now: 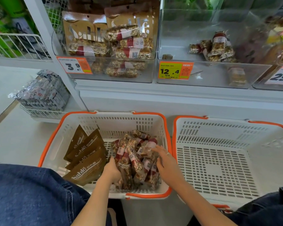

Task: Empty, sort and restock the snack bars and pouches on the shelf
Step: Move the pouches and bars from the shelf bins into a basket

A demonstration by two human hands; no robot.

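In the near left basket, your left hand grips the bars and your right hand rests on them; square the bundle, leaving the pouches aside.

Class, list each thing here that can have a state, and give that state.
left basket: holds pouches and snack bars
right basket: holds nothing
left hand: among the snack bars, fingers hidden
right hand: fingers resting on the snack bars
left shelf bin: well stocked
middle shelf bin: holds few snack bars
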